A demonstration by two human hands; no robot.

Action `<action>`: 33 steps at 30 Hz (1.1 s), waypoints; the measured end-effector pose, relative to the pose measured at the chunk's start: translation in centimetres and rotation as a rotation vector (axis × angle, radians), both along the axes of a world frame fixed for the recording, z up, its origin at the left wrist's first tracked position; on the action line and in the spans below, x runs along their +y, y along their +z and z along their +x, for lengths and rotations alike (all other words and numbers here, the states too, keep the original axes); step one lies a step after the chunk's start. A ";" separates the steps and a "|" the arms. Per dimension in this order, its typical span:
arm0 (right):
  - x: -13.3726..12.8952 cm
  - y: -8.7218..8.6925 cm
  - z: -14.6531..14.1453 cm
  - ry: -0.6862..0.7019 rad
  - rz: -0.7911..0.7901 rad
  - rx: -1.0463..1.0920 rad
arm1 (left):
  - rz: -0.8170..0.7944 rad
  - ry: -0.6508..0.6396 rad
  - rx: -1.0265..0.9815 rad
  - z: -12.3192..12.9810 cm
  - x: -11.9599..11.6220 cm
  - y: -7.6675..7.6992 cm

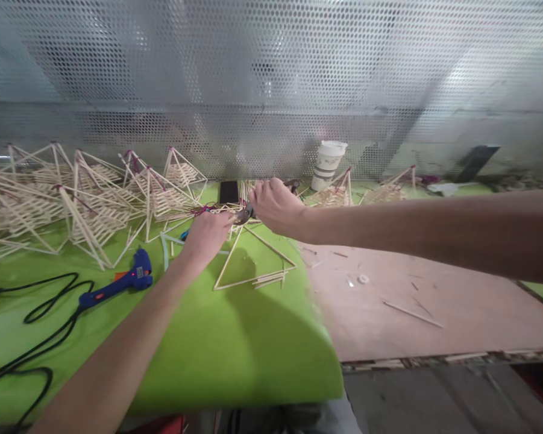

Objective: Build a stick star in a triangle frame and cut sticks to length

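My right hand is closed round a pair of pliers, whose metal jaws point left toward my other hand. My left hand is pinched on a thin wooden stick, mostly hidden by the fingers, with its end at the jaws. Just below both hands, a triangle of wooden sticks lies on the green cover. Several short sticks rest across its lower right corner. Behind my hands is a dark flat rectangular object.
Stick-built pyramid frames crowd the left and back. A blue glue gun with a black cord lies at left on the green cover. A white paper cup stands near the perforated metal panel. Scraps litter the bare board.
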State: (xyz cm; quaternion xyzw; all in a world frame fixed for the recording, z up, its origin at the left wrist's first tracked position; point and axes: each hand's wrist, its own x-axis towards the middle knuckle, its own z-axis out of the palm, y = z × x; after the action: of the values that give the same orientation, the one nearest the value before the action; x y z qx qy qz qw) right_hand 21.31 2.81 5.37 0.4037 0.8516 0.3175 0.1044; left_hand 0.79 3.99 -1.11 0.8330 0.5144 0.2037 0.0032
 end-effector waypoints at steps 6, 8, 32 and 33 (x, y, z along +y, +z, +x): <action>0.4 -0.3 0.6 0.003 -0.111 0.021 | -0.004 0.011 -0.026 -0.3 0.1 0.1; 0.3 -0.7 1.0 -0.003 -0.130 0.023 | 0.002 0.015 -0.038 -0.4 0.2 0.0; -6.0 -7.1 20.3 -0.654 -0.325 0.603 | -0.142 -0.196 -0.167 2.4 -1.8 -1.2; -6.1 -7.2 20.8 -0.646 -0.326 0.602 | -0.152 -0.195 -0.157 2.7 -1.8 -1.6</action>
State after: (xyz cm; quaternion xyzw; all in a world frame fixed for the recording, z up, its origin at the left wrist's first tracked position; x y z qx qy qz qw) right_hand 42.13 -3.29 -1.85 0.7005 0.7136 -0.0002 0.0083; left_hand 3.48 2.16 -2.70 0.8580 0.4429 0.2274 0.1261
